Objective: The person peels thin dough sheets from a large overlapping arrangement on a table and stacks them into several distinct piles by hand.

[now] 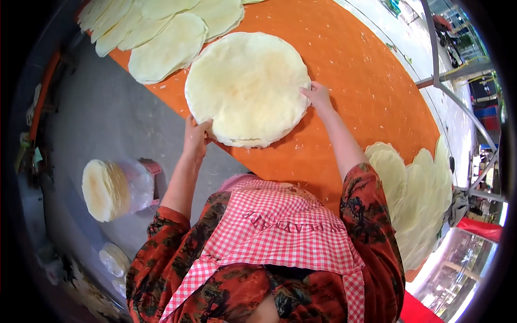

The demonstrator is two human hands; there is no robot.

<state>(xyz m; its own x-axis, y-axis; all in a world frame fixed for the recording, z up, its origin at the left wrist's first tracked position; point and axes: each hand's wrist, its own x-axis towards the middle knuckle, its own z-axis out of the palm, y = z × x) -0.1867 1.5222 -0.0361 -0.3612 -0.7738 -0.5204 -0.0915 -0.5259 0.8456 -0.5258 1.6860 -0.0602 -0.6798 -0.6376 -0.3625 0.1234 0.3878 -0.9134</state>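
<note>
A stack of round, thin, pale flatbreads [247,86] lies on the orange tabletop [355,81] in front of me, light brown patches on its top sheet. At its lower left edge, my left hand [196,137] grips the rim, thumb on top and the other fingers underneath. My right hand [319,98] pinches the right rim in the same way, thumb over the edge. The near edge of the stack shows several layers. How many sheets each hand has hold of cannot be made out.
Overlapping flatbreads [167,46] spread over the table's far left corner. More flatbreads [414,199] lie fanned at the right. Left of the table, a tall flatbread pile [105,191] stands beside clear plastic wrapping [140,183] above the grey floor [118,118]. Metal poles [466,107] rise at the right.
</note>
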